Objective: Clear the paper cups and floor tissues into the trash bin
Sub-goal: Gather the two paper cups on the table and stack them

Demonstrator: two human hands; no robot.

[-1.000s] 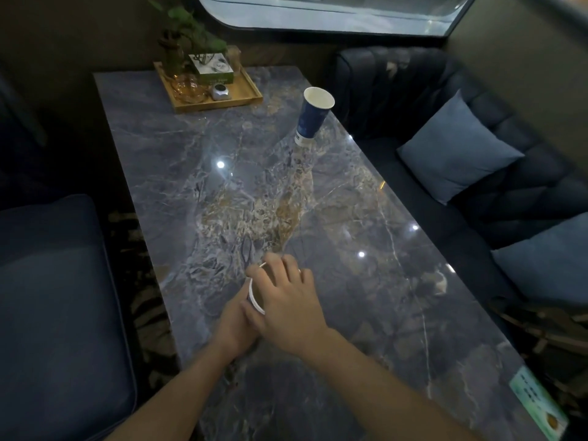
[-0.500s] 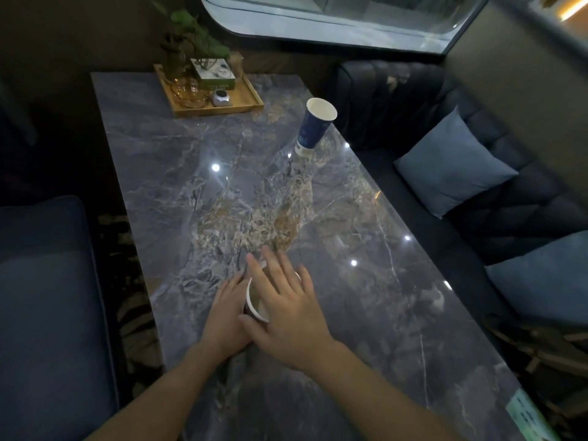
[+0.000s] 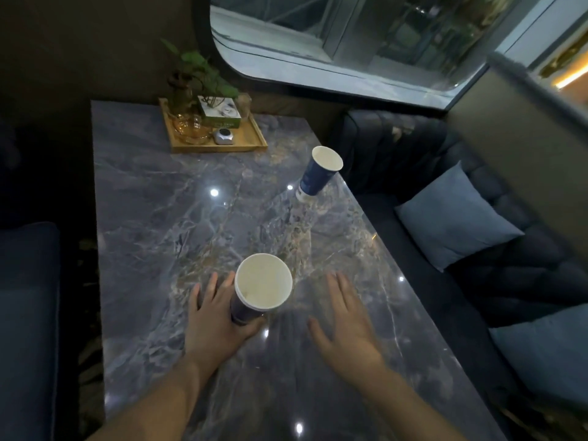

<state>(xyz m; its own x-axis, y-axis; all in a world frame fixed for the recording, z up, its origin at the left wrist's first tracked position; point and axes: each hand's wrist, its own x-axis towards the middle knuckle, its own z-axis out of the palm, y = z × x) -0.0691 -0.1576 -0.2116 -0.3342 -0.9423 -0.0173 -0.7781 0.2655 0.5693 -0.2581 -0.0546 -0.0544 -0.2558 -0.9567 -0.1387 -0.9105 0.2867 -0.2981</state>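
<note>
Step in hand: collection of the first paper cup. The left hand (image 3: 219,316) wraps the lower wall of the near cup (image 3: 261,286), fingers curled round its far side and thumb across the near side, holding it upright just above or at the desk (image 3: 152,218); whether the base is in contact with the surface cannot be determined from this angle. The cup interior is white and appears empty, though the dim light leaves some doubt about residue at the bottom.

The right hand (image 3: 345,323) is flat and spread, palm down, fingers apart, holding nothing. It hovers over the desk just beside the near cup, apart from it.

The second cup (image 3: 319,173) stands near the far right edge of the desk, well apart from both hands, next to the dark sofa (image 3: 397,148). A wooden tray (image 3: 251,138) with a plant and small items sits at the far end and is not part of the task.

No trash bin and no floor tissues are visible.

Next move, as judged: extend the free right hand forward to the second cup and grip it at mid-wall. Approach from the desk side, since a push toward the edge could tip the cup onto the sofa. Alternatively, nest the cups to free one hand for the tissues.
</note>
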